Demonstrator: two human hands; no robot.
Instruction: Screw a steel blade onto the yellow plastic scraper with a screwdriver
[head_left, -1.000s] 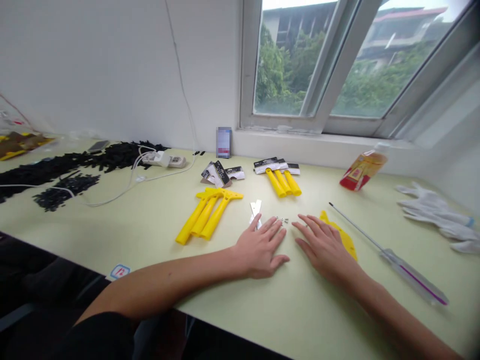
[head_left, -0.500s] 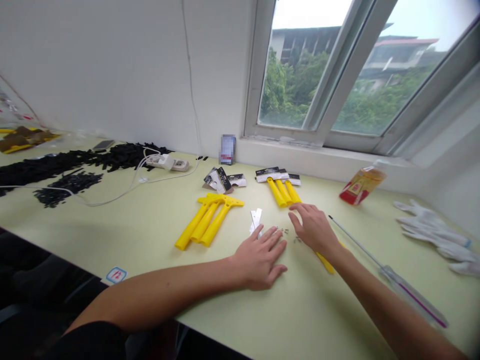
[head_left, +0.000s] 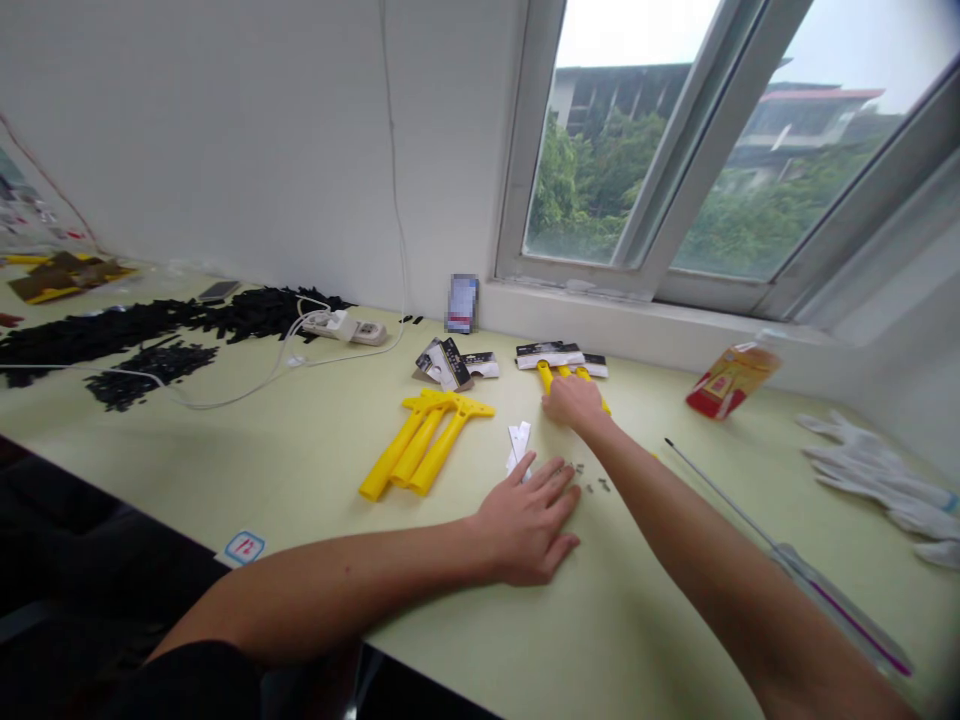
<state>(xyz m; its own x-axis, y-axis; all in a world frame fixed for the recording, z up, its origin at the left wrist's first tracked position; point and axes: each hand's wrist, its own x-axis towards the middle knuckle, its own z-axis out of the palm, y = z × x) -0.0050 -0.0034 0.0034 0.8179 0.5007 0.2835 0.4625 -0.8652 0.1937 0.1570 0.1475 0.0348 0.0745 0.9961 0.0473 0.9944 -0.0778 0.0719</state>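
We saw the assembled yellow scrapers lying side by side at the back of the worktop, near the window sill, black blade heads toward the wall. Our right hand lay over their handles, fingers curled down on them; we could not tell whether it had actually closed around one. Our left hand rested flat on the worktop nearer to us, fingers spread, fingertips beside two small metal blades and a few tiny screws. To the left lay a bundle of bare yellow handles, with loose black blade heads behind it. Off to the right we noted a long screwdriver, an orange packet and white gloves. Far left, heaps of black parts and a power strip lay by the wall.
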